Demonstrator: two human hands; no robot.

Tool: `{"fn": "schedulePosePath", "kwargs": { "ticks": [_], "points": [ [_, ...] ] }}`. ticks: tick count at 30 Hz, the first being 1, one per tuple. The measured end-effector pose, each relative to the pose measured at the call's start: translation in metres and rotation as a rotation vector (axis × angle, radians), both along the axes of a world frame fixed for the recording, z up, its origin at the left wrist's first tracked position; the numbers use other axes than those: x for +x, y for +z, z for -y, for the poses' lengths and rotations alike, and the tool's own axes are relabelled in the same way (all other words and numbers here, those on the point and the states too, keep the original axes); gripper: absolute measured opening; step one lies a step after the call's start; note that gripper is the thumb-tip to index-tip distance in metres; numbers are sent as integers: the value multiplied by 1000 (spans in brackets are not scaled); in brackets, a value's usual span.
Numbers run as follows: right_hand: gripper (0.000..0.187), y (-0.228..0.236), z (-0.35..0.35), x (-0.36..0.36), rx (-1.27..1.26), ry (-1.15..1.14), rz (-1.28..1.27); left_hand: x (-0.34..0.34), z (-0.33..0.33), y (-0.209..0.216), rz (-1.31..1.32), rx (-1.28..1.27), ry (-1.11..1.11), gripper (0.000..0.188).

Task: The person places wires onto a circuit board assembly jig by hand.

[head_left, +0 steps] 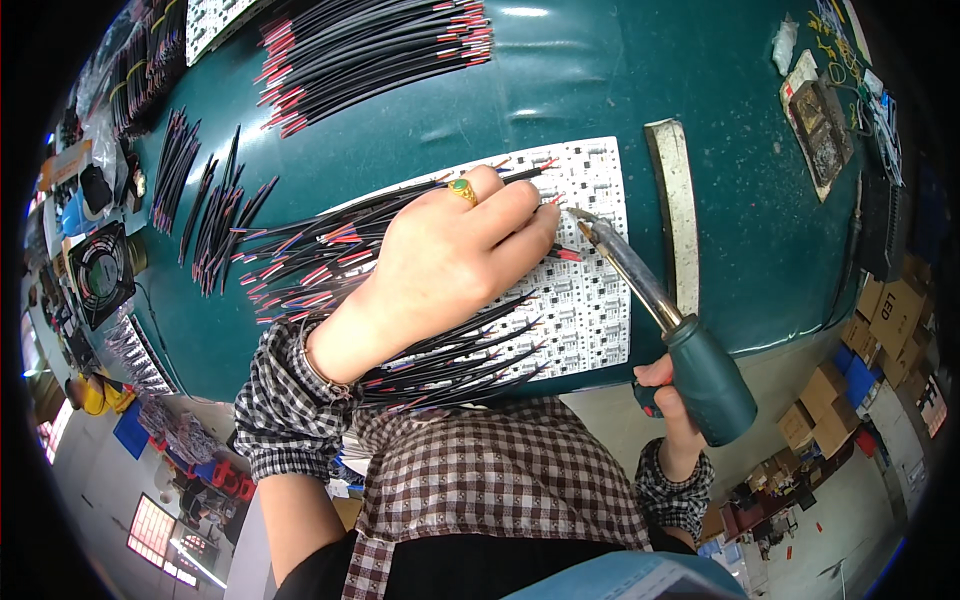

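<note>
My left hand point(440, 245) lies over a white circuit board panel point(595, 310), its fingers pinched on a thin black-sleeved wire whose reddish end shows at the fingertips. Most of that wire is hidden under the hand. A soldering iron point(712, 382) with a dark green handle is gripped in my right hand point(674, 408), at the panel's right side. Its metal tip touches or nearly touches the board beside my left fingertips. Several black wires point(460, 345) with red and white ends lie across the panel, to the left of and below my left hand.
A long, worn metal bar point(675, 225) lies right of the panel. Bundled black wires point(375, 65) sit at the back, with smaller piles point(225, 225) at the left. A dirty metal tray point(815, 125) rests at the far right. A black fan point(100, 272) stands at the left edge.
</note>
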State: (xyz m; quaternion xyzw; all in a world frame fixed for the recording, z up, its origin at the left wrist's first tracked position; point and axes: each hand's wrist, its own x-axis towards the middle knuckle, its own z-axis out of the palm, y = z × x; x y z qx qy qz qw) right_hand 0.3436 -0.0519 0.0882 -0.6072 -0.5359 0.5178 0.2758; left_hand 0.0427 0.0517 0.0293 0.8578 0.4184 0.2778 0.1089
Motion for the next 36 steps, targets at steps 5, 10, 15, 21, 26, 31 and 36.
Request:
{"fn": "schedulePosePath", "kwargs": {
  "ticks": [5,10,15,21,26,31,36],
  "points": [
    [54,7,-2,-3,-57,-27,8,0,1,1,-16,3,-6,28],
    [56,14,-8,-12,-27,-51,-43,0,3,5,-38,-90,-2,39],
    [56,11,-11,-9,-18,-64,-114,0,3,5,-33,-87,-4,38],
    [53,9,-11,-11,-12,-75,-129,0,3,5,-43,-90,-5,38],
    [49,10,-15,-13,0,-73,-167,2,5,8,-30,-116,5,41],
    [50,12,-18,-23,82,-93,-55,15,10,11,-17,-182,132,47],
    [57,13,-18,-22,75,-92,-78,19,12,16,-35,-266,149,48]
  ]
}}
